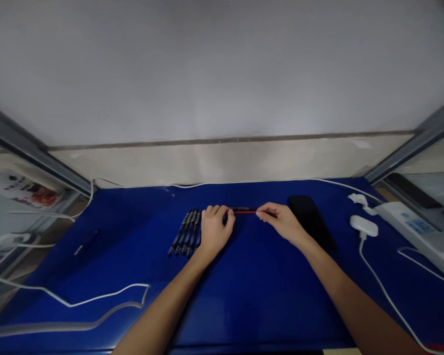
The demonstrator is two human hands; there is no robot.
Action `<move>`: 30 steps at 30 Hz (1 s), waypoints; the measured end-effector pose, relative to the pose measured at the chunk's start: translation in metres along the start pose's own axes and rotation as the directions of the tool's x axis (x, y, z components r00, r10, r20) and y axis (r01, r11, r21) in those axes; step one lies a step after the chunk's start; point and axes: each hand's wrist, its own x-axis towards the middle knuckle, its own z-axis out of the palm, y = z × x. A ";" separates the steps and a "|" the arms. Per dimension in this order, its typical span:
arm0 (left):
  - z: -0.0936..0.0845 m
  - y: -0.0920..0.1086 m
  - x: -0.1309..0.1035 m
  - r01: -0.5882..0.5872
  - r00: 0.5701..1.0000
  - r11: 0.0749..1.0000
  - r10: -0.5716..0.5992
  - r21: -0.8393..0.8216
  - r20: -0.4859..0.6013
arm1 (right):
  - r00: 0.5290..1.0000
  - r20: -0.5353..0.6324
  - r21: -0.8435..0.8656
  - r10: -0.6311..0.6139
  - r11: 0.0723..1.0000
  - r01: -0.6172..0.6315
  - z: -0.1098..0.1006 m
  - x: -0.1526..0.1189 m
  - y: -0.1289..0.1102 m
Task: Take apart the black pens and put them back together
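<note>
A thin red rod (245,212), which looks like a pen refill, runs level between my two hands just above the blue table. My left hand (216,227) is closed with thumb and fingertips at its left end. At the other end, my right hand (277,220) pinches the rod between thumb and fingers. Just behind the rod lies a black pen (240,208), its left part hidden by my left hand. Several black pens (185,232) rest side by side, left of and partly beneath my left hand.
A black phone (311,222) lies beside my right forearm. Farther right are a white charger (363,226) with its cable and a white power strip (416,231). A dark pen (86,242) and loose white cable (107,296) lie left on the blue table (244,305). A wall bounds the back.
</note>
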 end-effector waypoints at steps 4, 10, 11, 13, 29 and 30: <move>0.000 0.000 0.000 -0.008 1.000 1.000 0.008 0.008 0.004 | 1.000 -0.008 0.006 0.005 1.000 -0.005 0.000 0.000 -0.001; -0.002 0.000 0.000 -0.007 1.000 1.000 0.007 0.019 0.009 | 1.000 -0.001 0.000 -0.003 1.000 0.003 0.002 0.000 -0.002; -0.002 0.001 0.000 -0.008 1.000 1.000 0.007 0.018 0.010 | 1.000 0.001 0.004 -0.012 1.000 0.012 0.002 0.000 -0.001; -0.002 0.001 0.000 -0.009 1.000 1.000 0.009 0.015 0.010 | 1.000 -0.003 0.013 -0.021 1.000 0.021 0.002 0.000 0.000; 0.000 0.002 0.000 -0.026 0.999 1.000 0.025 0.015 0.034 | 1.000 -0.018 -0.003 0.000 1.000 0.000 0.000 -0.001 -0.001; 0.000 0.002 0.000 -0.025 0.999 1.000 0.025 0.014 0.034 | 1.000 -0.015 -0.008 0.007 1.000 -0.007 0.000 -0.001 -0.001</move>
